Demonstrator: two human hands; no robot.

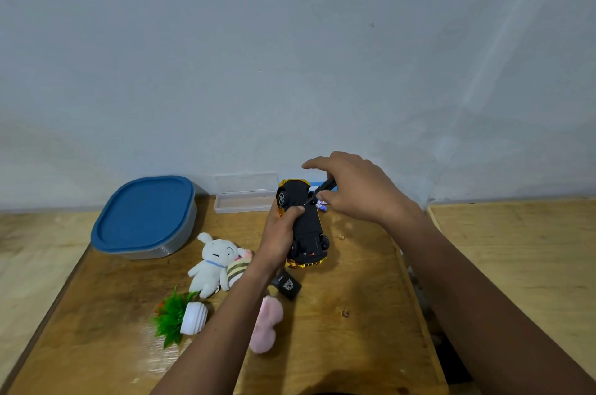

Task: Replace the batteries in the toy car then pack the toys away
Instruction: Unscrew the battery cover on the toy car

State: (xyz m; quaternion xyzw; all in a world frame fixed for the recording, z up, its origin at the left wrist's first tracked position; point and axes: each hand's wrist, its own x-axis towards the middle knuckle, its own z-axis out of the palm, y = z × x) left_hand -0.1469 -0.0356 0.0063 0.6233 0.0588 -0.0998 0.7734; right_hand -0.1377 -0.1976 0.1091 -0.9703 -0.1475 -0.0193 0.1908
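The yellow toy car (304, 223) lies upside down, its black underside facing me, tilted up off the wooden table (354, 314). My left hand (279, 238) grips its left side, thumb across the underside. My right hand (353, 190) holds a black screwdriver (322, 190) whose tip touches the car's underside near the far wheels. Small batteries (322, 205) lie on the table just behind the car, partly hidden. A black remote (287, 285) lies near my left forearm.
A grey container with a blue lid (145, 215) stands at the back left. A clear plastic case (243, 193) sits against the wall. A white plush rabbit (213, 262), a striped plush (237, 269), a pink plush (266, 323) and a toy plant in a white pot (180, 317) lie front left.
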